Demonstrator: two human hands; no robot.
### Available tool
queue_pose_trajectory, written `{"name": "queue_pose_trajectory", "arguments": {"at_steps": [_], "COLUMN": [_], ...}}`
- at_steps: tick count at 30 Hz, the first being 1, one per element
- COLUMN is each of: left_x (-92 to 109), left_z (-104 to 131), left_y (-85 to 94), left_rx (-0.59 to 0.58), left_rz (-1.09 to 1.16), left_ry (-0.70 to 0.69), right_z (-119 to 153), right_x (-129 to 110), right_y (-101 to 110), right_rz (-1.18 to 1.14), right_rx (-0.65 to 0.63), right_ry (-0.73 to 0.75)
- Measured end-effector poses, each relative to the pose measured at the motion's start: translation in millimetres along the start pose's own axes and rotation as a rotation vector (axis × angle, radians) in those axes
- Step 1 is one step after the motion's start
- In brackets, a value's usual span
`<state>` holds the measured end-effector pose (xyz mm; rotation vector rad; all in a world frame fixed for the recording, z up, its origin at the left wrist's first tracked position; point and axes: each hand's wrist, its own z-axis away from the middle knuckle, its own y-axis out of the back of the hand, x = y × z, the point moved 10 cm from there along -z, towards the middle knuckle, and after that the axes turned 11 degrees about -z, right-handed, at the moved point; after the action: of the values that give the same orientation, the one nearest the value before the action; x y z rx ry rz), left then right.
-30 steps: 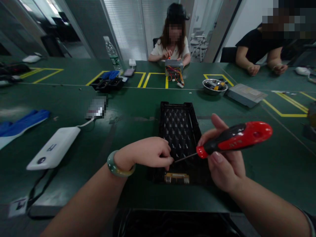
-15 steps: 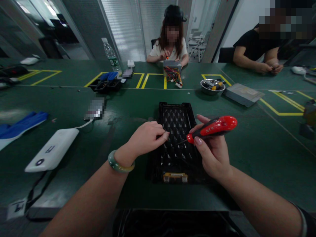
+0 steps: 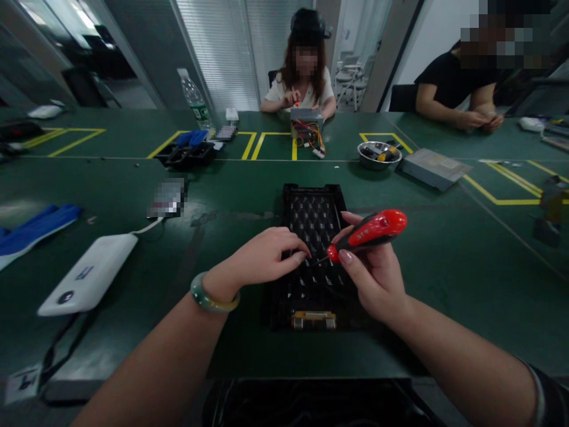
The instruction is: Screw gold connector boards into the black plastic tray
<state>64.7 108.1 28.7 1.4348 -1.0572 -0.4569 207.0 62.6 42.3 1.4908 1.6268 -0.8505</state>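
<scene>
A black rectangular casing with a diamond-patterned inner face lies on the table in front of me. At its near end sits a gold-coloured part with a row of contacts. My right hand grips a red and black screwdriver by the handle, its thin shaft pointing left and down over the casing. Close to the shaft's tip, my left hand has thumb and forefinger pinched together above the pattern. Whatever may be between those fingertips is too small to make out.
A white power bank with a cable and blue gloves lie to the left. Farther off stand a black tray, a metal bowl of tools and a grey metal box. Two people sit across the table.
My right hand has brought the screwdriver left, its tip now close to my left fingertips. The left hand has dropped slightly toward the tip. The whole view has shifted a little.
</scene>
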Motion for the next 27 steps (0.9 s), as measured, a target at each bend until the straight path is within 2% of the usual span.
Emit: {"name": "queue_pose_trajectory", "arguments": {"at_steps": [4,7,13,27], "left_x": [7.0,10.8,11.9,27.0], "left_z": [3.3,4.3,4.2,1.3], "left_y": [-2.3,-7.4,-19.2,-26.3], "left_rx": [-0.066,-0.12,-0.206,-0.249], "left_rz": [0.053,0.072,0.06,0.179], "left_ry": [-0.038,-0.064,-0.071,-0.128], "right_z": [-1.5,-3.0,-4.7,-6.6], "right_x": [-6.3,-5.6,-10.0,-14.8], "right_y": [8.8,11.6,17.2,27.8], "right_rz": [-0.018,-0.062,-0.174,-0.247], "right_rx": [0.08,0.12,0.209,0.266], "right_ry": [0.043,0.02,0.05,0.102]}}
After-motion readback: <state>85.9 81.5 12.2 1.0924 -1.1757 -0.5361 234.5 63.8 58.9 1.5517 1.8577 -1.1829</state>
